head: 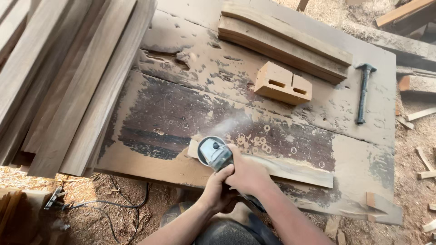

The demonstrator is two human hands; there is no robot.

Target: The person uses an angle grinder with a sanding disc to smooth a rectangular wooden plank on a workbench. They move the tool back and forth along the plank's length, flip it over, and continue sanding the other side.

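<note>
Low in the centre of the frame, an angle grinder is gripped by both hands: the left hand from below, the right hand over the body, the fingers of each clamped around it. Its disc guard is set against the left end of a narrow wooden strip, which lies flat along the near edge of the worn tabletop. A haze of dust is seen above the disc. A mortised wooden block is noted right of upper centre, curved boards above it, a hammer at right. Stacked planks fill the left of the frame. A black cable is recorded on the sawdust floor, lower left.
</note>
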